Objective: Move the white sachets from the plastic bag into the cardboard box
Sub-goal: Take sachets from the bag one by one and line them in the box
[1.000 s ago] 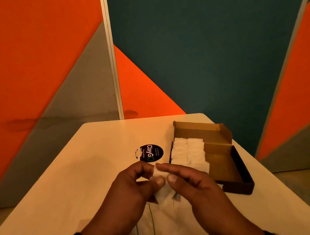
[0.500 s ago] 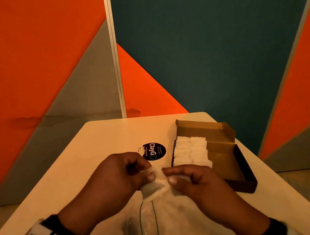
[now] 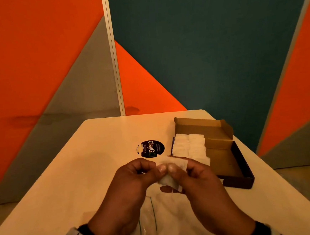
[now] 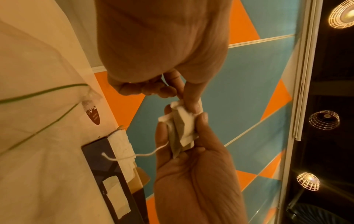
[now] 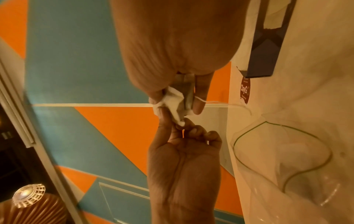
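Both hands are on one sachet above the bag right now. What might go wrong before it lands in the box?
1. The left hand and right hand both pinch the crumpled sachet; pulling apart might tear it.
2. Its loose string dangles and may snag the cardboard box edge.
3. The box's left side already holds packed sachets; careless placing may disturb those rows.

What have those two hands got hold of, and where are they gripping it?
A white sachet, pinched by both hands: the left hand takes one end, the right hand the other. Its string dangles free.
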`<control>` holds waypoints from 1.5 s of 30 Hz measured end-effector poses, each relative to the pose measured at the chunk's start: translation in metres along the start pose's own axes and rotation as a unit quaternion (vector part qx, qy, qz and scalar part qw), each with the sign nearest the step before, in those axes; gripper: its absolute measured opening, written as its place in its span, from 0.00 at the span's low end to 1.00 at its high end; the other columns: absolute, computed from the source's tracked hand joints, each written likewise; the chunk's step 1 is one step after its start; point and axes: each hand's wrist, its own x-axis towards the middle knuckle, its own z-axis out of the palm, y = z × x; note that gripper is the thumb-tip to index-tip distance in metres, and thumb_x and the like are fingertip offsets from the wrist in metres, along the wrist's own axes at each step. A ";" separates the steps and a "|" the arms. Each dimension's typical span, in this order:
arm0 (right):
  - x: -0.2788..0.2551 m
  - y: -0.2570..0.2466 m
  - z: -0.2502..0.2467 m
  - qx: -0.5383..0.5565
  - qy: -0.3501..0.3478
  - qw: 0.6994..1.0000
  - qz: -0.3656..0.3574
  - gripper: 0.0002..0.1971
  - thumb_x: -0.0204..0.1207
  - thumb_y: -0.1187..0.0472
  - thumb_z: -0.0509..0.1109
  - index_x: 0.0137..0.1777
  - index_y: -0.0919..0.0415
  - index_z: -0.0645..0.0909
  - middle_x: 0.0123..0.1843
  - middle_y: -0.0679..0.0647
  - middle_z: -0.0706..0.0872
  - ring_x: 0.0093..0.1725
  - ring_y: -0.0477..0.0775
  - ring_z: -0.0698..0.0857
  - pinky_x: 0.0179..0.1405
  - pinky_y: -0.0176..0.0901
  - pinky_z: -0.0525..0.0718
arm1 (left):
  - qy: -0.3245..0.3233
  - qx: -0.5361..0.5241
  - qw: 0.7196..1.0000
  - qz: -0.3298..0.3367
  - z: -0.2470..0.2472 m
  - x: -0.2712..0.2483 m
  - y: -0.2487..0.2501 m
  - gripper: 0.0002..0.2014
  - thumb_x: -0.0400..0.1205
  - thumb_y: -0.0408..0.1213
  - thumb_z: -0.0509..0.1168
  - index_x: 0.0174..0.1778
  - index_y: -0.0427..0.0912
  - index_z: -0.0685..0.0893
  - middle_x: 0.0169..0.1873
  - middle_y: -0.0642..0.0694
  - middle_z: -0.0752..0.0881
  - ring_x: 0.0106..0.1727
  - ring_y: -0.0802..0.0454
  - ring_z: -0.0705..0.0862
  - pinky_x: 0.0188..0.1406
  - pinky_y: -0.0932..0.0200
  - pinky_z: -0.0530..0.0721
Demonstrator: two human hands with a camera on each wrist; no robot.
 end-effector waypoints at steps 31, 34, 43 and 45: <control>0.005 0.013 -0.004 0.028 -0.024 0.998 0.042 0.33 0.83 0.69 0.65 0.77 0.30 0.69 0.73 0.46 0.82 0.70 0.53 0.84 0.71 0.63 0.80 | 0.014 -0.080 0.995 -0.052 0.001 0.006 -0.021 0.11 0.60 0.42 0.79 0.29 0.47 0.83 0.38 0.40 0.88 0.40 0.44 0.83 0.42 0.50 0.73; 0.003 0.012 -0.001 0.000 -0.047 0.998 0.037 0.33 0.82 0.65 0.66 0.79 0.30 0.65 0.71 0.39 0.84 0.70 0.47 0.83 0.72 0.61 0.79 | 0.026 -0.121 0.992 -0.036 0.000 0.010 -0.022 0.10 0.64 0.32 0.77 0.37 0.45 0.83 0.39 0.37 0.89 0.38 0.43 0.87 0.36 0.53 0.81; -0.001 0.008 -0.003 -0.149 0.057 0.987 0.021 0.18 0.67 0.45 0.78 0.57 0.31 0.82 0.47 0.33 0.90 0.53 0.40 0.88 0.55 0.41 0.87 | 0.068 -0.100 0.993 0.018 -0.009 0.014 -0.016 0.21 0.60 0.34 0.77 0.49 0.43 0.85 0.35 0.40 0.91 0.37 0.43 0.85 0.45 0.48 0.76; -0.002 0.006 0.001 -0.206 0.088 0.974 0.025 0.05 0.71 0.47 0.78 0.47 0.40 0.88 0.46 0.40 0.92 0.50 0.44 0.89 0.55 0.47 0.89 | 0.070 -0.090 0.993 0.033 -0.009 0.014 -0.015 0.21 0.59 0.35 0.77 0.49 0.44 0.84 0.34 0.41 0.92 0.38 0.42 0.85 0.46 0.46 0.76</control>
